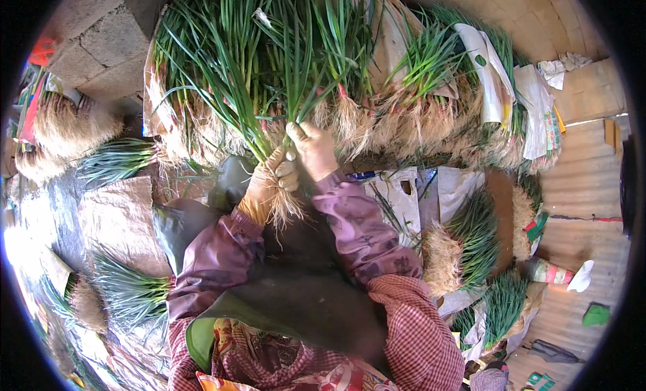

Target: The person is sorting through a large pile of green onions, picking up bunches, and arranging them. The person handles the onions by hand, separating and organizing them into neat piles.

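Observation:
My left hand [264,189], in a tan glove, is closed around the lower stems of a bunch of spring onions [250,125]. Pale stringy roots [286,208] hang out below that grip. Close beside it on the right, my gloved right hand [311,147] pinches spring onion stems at the base of the same bunch. The long green leaves fan upward and away from me, overlapping the big heap of spring onions [343,38] behind. Some of the stems are hidden by my fingers.
Red-based, rooty onions [350,122] line the heap's near edge. Tied bundles lie right [474,240] and left [134,287], on sheets and sacking [118,216]. A concrete block wall [111,48] stands far left; corrugated sheeting [585,189] is at right. A dark apron [303,290] covers my lap.

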Action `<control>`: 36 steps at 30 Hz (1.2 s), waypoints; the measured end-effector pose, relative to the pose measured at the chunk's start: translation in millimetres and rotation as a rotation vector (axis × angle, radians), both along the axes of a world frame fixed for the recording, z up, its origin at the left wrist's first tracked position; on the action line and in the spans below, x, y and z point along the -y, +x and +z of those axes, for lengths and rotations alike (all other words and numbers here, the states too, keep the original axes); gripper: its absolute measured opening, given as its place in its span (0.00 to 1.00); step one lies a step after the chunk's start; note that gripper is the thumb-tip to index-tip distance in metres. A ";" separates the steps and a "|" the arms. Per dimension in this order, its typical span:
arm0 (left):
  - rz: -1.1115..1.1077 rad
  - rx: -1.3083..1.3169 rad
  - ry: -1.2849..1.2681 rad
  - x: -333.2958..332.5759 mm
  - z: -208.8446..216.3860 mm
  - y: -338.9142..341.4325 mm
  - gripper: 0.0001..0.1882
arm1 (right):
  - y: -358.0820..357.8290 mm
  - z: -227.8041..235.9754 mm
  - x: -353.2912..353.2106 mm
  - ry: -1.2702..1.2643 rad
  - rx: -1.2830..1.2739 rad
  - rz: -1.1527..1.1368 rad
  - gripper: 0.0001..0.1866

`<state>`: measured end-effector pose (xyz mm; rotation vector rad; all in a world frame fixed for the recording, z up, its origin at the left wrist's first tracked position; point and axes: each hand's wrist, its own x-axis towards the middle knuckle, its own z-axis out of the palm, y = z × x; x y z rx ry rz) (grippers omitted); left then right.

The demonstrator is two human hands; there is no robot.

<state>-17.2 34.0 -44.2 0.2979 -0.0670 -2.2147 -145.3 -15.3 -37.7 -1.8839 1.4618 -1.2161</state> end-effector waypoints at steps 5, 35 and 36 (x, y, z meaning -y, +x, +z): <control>0.139 0.243 -0.113 -9.6 15.1 -8.0 0.14 | -8.5 -40.8 13.6 -0.034 -0.412 -0.236 0.16; 0.173 0.559 0.002 -3.2 24.6 -6.2 0.12 | -21.1 3.8 18.8 0.799 0.622 0.130 0.15; 0.142 0.527 0.001 -3.1 23.3 -3.5 0.12 | -15.6 6.8 12.8 0.461 0.230 0.088 0.15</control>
